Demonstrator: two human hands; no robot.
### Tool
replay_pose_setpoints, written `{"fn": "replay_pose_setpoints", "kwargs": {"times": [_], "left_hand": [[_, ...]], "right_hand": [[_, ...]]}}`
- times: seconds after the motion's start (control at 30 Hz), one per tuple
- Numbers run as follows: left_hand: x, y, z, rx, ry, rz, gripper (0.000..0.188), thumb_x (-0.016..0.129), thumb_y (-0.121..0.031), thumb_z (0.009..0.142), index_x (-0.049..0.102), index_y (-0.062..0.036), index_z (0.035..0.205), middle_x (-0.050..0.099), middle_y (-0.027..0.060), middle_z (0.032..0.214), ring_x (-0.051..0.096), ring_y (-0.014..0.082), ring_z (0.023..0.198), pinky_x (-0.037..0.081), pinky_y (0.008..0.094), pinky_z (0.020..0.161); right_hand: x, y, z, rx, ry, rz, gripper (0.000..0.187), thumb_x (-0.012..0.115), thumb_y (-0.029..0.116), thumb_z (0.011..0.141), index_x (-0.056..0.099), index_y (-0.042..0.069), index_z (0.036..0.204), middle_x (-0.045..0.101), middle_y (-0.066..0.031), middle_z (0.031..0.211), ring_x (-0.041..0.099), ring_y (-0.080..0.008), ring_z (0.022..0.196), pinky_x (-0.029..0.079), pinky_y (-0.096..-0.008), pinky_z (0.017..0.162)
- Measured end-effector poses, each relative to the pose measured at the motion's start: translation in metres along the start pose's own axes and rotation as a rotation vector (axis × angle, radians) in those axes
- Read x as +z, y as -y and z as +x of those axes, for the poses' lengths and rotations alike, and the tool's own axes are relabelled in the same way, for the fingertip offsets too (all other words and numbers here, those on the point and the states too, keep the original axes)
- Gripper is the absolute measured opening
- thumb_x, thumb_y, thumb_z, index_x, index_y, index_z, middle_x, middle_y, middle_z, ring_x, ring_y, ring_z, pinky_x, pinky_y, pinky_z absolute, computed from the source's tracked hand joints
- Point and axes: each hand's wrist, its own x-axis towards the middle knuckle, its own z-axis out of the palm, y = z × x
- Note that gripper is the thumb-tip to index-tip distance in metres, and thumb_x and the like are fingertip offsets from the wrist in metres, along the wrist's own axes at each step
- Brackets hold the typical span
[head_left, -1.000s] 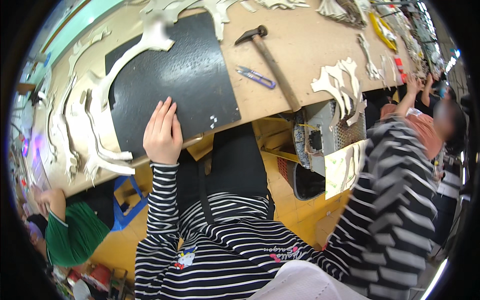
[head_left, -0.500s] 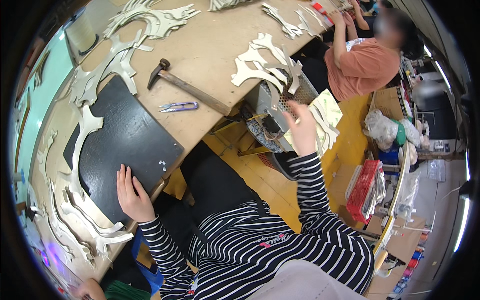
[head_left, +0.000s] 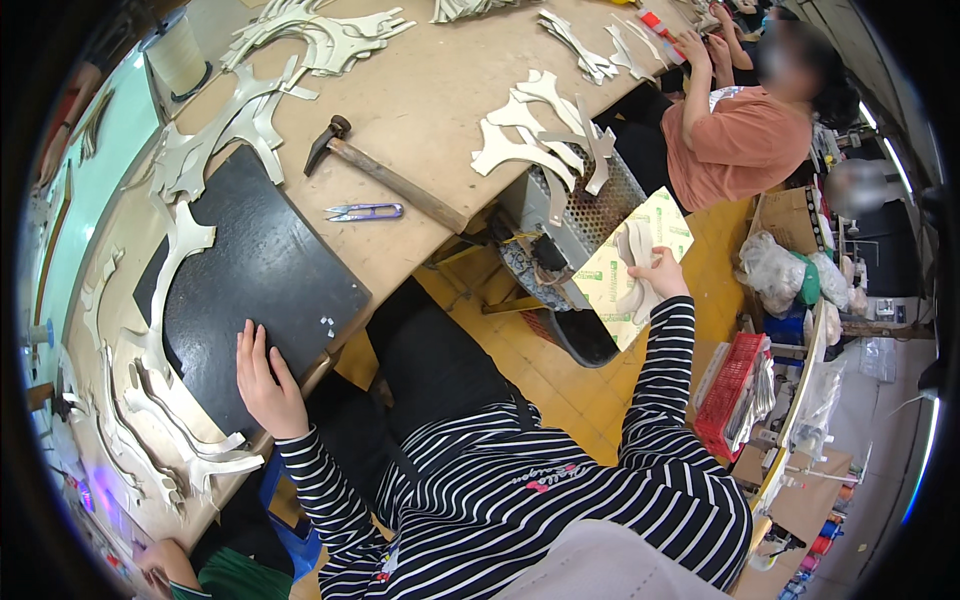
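Observation:
My left hand (head_left: 270, 385) lies with its fingers stretched out on the near edge of a black mat (head_left: 255, 255). Small white bits (head_left: 328, 322) rest on that mat beside it. Out to the right, my right hand (head_left: 662, 273) has its fingers closed on curved white cut pieces (head_left: 636, 240), over a pale yellow sheet (head_left: 665, 222) with green print. A long white branching piece (head_left: 165, 285) lies across the mat's left side. Beyond the mat are a wooden-handled hammer (head_left: 385, 180) and purple thread snips (head_left: 365, 212).
More white cut pieces (head_left: 540, 130) overhang the table's right edge above a perforated metal box (head_left: 610, 195). Stacks of them (head_left: 320, 40) lie at the back, others at the left. A person in an orange top (head_left: 745, 145) sits at the far right. A red basket (head_left: 732, 385) stands right.
My right hand has moved right and down from beside the metal box, and its fingers now close on the white pieces over the sheet. My left hand stays on the mat.

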Motion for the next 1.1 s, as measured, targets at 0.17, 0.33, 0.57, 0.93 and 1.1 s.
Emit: {"fn": "replay_pose_setpoints", "kwargs": {"times": [0.17,0.33,0.57,0.93,1.1], "left_hand": [[-0.001,-0.001,0.002,0.017,0.003,-0.008,0.032,0.054,-0.009,0.099,0.062,-0.0025,0.129,0.059,0.011,0.141,0.053,0.0319,0.133,0.041,0.0426,0.108],[-0.001,0.0,0.0,0.008,0.005,-0.006,0.032,0.055,-0.009,0.098,0.063,-0.0022,0.128,0.059,0.0109,0.14,0.053,0.0315,0.133,0.041,0.0423,0.108],[-0.003,-0.002,0.0,0.006,0.002,0.0,0.032,0.055,-0.009,0.098,0.063,-0.002,0.128,0.059,0.01,0.14,0.053,0.0308,0.133,0.041,0.0427,0.108],[-0.02,-0.035,0.008,-0.211,0.023,-0.622,0.029,0.06,-0.002,0.093,0.067,-0.0009,0.121,0.065,0.0146,0.129,0.057,0.0292,0.126,0.042,0.0386,0.108],[-0.022,-0.112,0.006,-0.511,0.178,-1.604,0.035,0.062,-0.01,0.099,0.059,0.002,0.131,0.065,0.0086,0.123,0.059,0.018,0.118,0.042,0.0317,0.105]], "right_hand": [[0.012,0.007,-0.011,-0.043,-0.047,0.178,0.046,0.085,0.031,0.065,0.069,-0.004,0.091,0.07,-0.0165,0.084,0.068,-0.0314,0.081,0.054,-0.0391,0.078],[0.026,0.033,-0.032,0.012,-0.247,-0.035,0.053,0.077,0.027,0.069,0.063,-0.003,0.11,0.07,-0.0263,0.106,0.069,-0.0381,0.101,0.053,-0.0441,0.089],[0.026,0.061,-0.047,0.096,-0.249,-0.042,0.044,0.071,0.03,0.075,0.069,0.002,0.108,0.072,-0.0234,0.104,0.068,-0.0407,0.102,0.052,-0.0472,0.091],[0.003,0.178,-0.12,-0.503,0.015,0.649,0.029,0.061,0.005,0.08,0.065,-0.003,0.108,0.067,-0.0044,0.084,0.06,-0.0117,0.076,0.048,-0.0272,0.069],[0.06,0.309,-0.217,-0.885,0.647,0.766,0.036,0.064,0.001,0.083,0.06,-0.001,0.118,0.066,-0.0032,0.103,0.059,-0.0098,0.093,0.048,-0.0274,0.086]]}}
